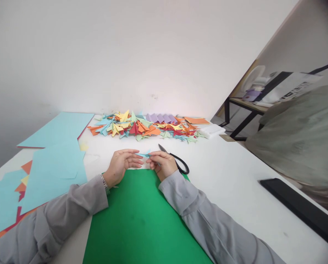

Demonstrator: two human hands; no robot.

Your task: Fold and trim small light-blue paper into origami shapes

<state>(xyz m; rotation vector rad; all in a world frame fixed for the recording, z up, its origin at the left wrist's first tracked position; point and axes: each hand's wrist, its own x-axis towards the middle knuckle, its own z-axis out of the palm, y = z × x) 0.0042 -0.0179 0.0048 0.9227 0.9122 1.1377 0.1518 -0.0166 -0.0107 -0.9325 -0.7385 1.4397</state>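
Note:
A small folded piece of light blue paper (144, 155) is held up between my two hands, just past the far edge of a green sheet (144, 220). My left hand (120, 167) pinches its left end between thumb and fingers. The right end sits in the closed fingertips of my right hand (165, 164). How the paper is folded is partly hidden by the fingers. Black-handled scissors (183, 165) lie on the white table just beyond my right hand, blades pointing away and to the left.
Along the wall lies a heap of colourful folded paper planes (136, 128), with a purple pleated paper (161, 118) and a white packet (211, 130). Large blue sheets (54, 168) overlap on the left. A long black object (295, 205) lies near the right table edge.

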